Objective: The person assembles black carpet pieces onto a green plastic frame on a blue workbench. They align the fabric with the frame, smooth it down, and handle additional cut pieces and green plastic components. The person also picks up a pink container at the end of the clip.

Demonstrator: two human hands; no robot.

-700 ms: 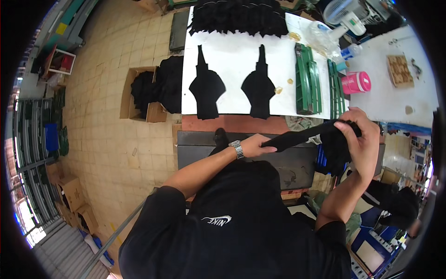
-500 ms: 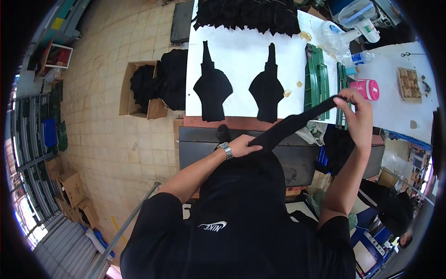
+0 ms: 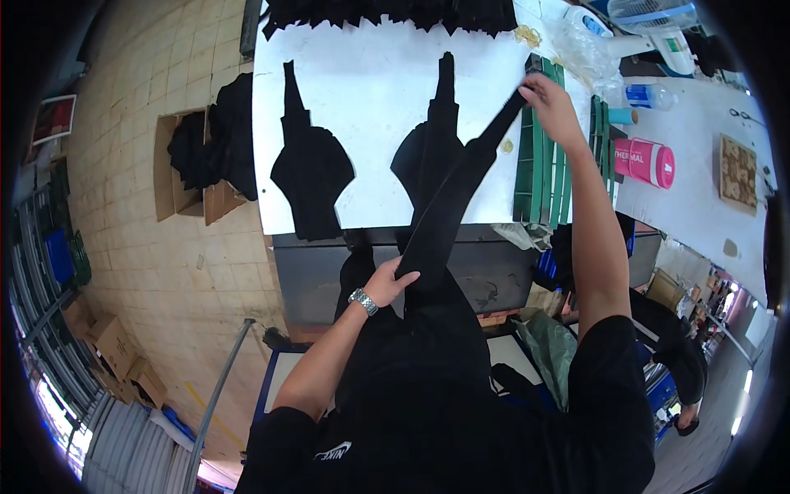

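A long black fabric piece (image 3: 451, 196) is stretched slantwise between my hands. My left hand (image 3: 387, 284), with a metal watch at the wrist, grips its wide lower end near my lap. The narrow upper end is pinched in my right hand (image 3: 550, 103), above the green slatted frames. Two black cut fabric pieces lie flat on the white table: the left piece (image 3: 311, 181) is in full view, while the right piece (image 3: 420, 152) is partly covered by the held one.
A row of stacked black fabric (image 3: 387, 15) lies along the table's far side. Green slatted frames (image 3: 541, 169), a pink jug (image 3: 644, 162), a plastic bottle (image 3: 650, 97) and a fan (image 3: 654, 25) are at the right. A cardboard box (image 3: 169, 177) with black cloth stands on the floor at left.
Both hands have moved left with the fabric. My right hand is raised farther over the table and my left is lower, so the piece slants more steeply and overlaps the right flat piece.
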